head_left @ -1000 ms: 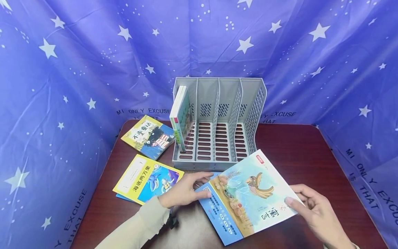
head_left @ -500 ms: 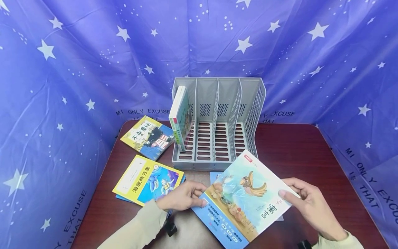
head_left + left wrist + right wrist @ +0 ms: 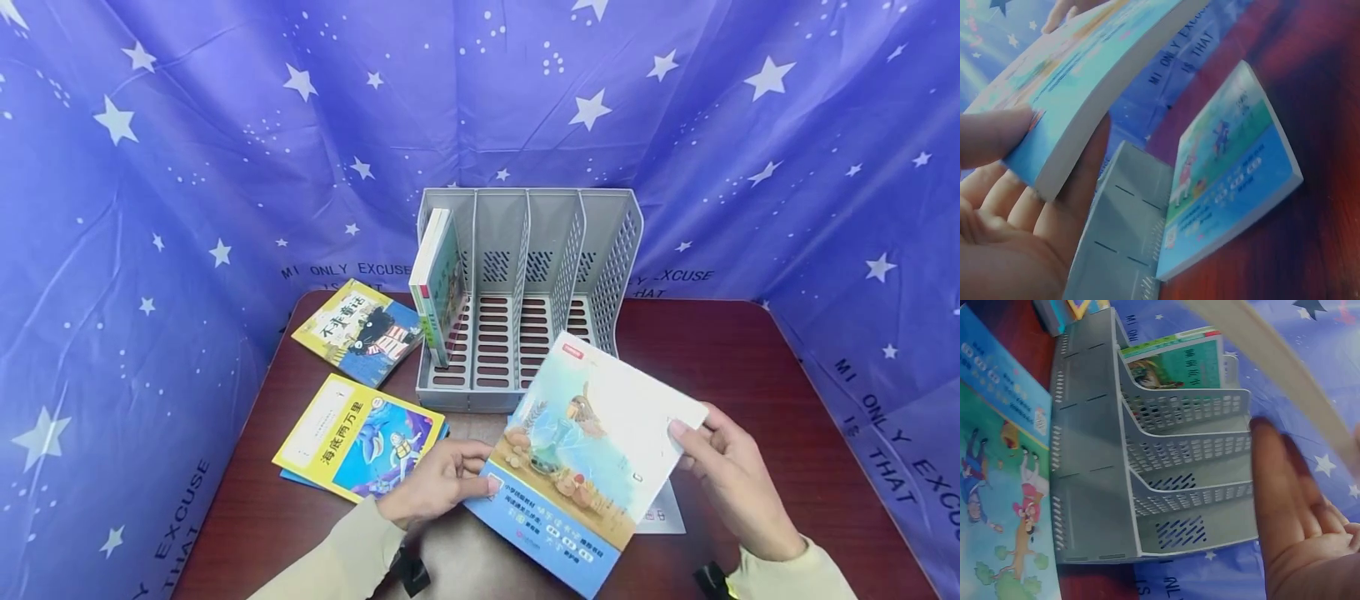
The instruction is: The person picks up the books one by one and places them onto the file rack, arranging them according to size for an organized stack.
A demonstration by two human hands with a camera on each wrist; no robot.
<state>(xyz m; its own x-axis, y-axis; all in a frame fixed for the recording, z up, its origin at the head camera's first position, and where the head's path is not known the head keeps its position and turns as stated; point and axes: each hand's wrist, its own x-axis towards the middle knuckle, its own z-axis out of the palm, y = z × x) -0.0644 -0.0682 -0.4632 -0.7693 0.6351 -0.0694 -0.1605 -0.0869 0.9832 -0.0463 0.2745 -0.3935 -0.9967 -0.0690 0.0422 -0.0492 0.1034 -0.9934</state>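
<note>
Head view: you hold a blue-and-white book point(image 3: 558, 467) tilted above the table point(image 3: 712, 350), left hand point(image 3: 435, 485) pinching its lower-left corner, right hand point(image 3: 738, 483) pinching its upper-right corner. Another book point(image 3: 1229, 165) lies beneath. Behind stands a grey 4-slot rack point(image 3: 457, 401), upright books point(image 3: 429, 283) in its leftmost slot; yellow-covered books point(image 3: 360, 437) lie left.

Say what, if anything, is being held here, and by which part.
One bird-cover paperback: the left hand pinches its lower-left corner, at the blue band; the right hand grips it near the upper-right corner.
</note>
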